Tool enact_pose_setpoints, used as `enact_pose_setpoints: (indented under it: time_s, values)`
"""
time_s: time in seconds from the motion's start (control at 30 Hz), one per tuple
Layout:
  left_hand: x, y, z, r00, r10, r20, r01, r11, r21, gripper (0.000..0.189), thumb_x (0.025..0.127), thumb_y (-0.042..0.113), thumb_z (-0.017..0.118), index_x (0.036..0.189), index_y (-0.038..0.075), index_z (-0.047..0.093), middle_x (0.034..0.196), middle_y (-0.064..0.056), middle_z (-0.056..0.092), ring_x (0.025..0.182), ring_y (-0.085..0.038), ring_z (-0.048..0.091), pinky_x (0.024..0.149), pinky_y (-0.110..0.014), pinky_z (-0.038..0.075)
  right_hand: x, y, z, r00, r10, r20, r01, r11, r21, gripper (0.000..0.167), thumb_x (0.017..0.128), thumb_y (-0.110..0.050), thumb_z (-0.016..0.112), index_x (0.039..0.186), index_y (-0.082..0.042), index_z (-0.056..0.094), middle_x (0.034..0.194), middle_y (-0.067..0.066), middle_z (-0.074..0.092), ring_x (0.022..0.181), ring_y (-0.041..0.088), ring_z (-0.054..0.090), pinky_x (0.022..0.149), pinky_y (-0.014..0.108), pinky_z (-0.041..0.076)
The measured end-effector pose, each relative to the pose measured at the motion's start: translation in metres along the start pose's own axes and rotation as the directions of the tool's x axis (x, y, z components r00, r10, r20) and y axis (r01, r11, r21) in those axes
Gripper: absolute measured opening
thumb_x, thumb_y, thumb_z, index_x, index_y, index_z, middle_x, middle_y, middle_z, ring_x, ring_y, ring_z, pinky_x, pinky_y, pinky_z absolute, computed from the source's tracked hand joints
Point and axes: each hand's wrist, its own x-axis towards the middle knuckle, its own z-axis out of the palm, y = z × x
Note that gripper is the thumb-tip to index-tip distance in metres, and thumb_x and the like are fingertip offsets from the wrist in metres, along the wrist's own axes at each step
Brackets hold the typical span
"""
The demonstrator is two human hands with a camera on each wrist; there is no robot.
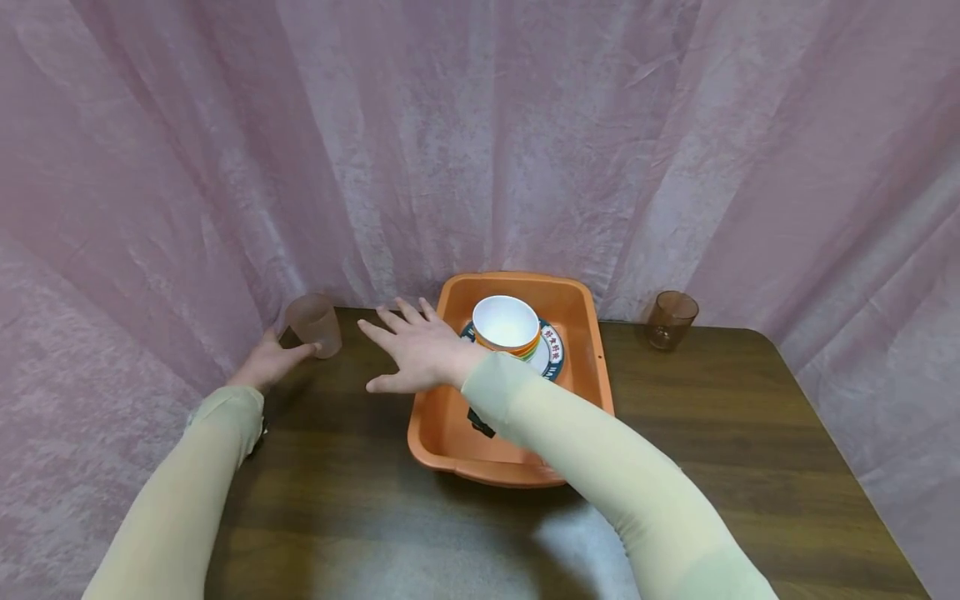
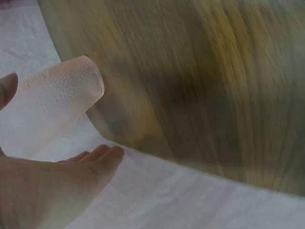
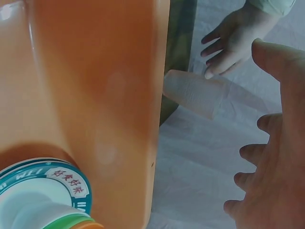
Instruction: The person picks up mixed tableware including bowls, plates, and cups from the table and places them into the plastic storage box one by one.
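A frosted, pale pink tumbler (image 1: 318, 327) stands near the back left edge of the table. My left hand (image 1: 267, 363) is beside it, thumb and fingers spread apart around its near side; the thumb tip overlaps the tumbler in the head view, and I cannot tell whether it touches. In the left wrist view the fingers (image 2: 102, 160) lie straight, apart from the tumbler. My right hand (image 1: 422, 352) hovers with fingers spread, holding nothing, left of an orange basin (image 1: 588, 383), its forearm crossing over it. In the basin, colourful stacked bowls (image 1: 506, 322) with a white inside rest on blue-rimmed plates (image 1: 555, 350).
A brown see-through glass (image 1: 671, 320) stands at the back right of the wooden table (image 1: 720, 433). Pink curtains (image 1: 555, 142) hang close behind the table and at both sides. The basin's left wall rises near my right hand.
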Motion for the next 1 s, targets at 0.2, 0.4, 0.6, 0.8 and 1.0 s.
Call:
enact_pose_setpoints:
  time_s: [0.2,0.4,0.6,0.8,1.0]
  values:
    - [0.013,-0.001,0.007,0.995,-0.075,-0.072,0.068,0.993,-0.097,0.111,0.096,0.042,0.066,0.158,-0.005,-0.013,0.166,-0.032,-0.005,0.154,-0.05,0.004,0.123,-0.063,0.018,-0.005,0.004,-0.001,1.0,0.008,0.007,-0.008,1.0,0.017,0.089,0.094,-0.075,0.044,0.163,-0.036,0.004,0.173,0.002,0.006,0.16,0.03,-0.004,0.129,0.053,-0.001]
    - [0.023,0.001,0.011,0.984,-0.124,-0.127,0.108,0.986,-0.131,0.11,0.094,0.044,0.069,0.158,-0.008,-0.004,0.166,-0.032,0.005,0.152,-0.048,0.016,0.123,-0.057,0.024,-0.007,0.005,-0.001,1.0,0.016,0.008,-0.016,1.0,0.011,0.09,0.093,-0.076,0.044,0.163,-0.038,0.003,0.173,0.001,0.007,0.16,0.03,-0.002,0.129,0.053,-0.001]
    - [0.026,0.001,0.015,0.977,-0.117,-0.18,0.077,0.973,-0.216,0.097,0.094,0.033,0.071,0.159,-0.007,0.01,0.163,-0.029,0.023,0.148,-0.044,0.031,0.121,-0.053,0.031,-0.007,0.002,0.0,1.0,-0.001,0.008,0.001,1.0,-0.004,0.09,0.093,-0.078,0.043,0.163,-0.038,0.002,0.173,0.001,0.007,0.16,0.031,-0.002,0.128,0.054,0.0]
    - [0.029,-0.001,0.015,0.965,-0.073,-0.25,0.037,0.989,-0.143,0.101,0.091,0.03,0.074,0.159,-0.007,0.009,0.16,-0.034,0.026,0.146,-0.047,0.03,0.122,-0.053,0.028,-0.007,0.0,0.0,1.0,0.002,0.011,-0.002,1.0,-0.015,0.09,0.092,-0.078,0.043,0.163,-0.038,0.003,0.173,0.001,0.008,0.16,0.03,-0.003,0.129,0.054,0.001]
    - [0.028,-0.003,0.016,0.967,-0.067,-0.247,0.038,0.992,-0.123,0.1,0.092,0.034,0.072,0.16,-0.004,0.009,0.161,-0.033,0.025,0.147,-0.047,0.029,0.122,-0.055,0.028,-0.009,-0.001,0.001,1.0,-0.006,0.027,0.007,1.0,-0.004,0.09,0.093,-0.078,0.043,0.163,-0.038,0.002,0.173,0.0,0.005,0.16,0.029,-0.004,0.129,0.053,-0.001]
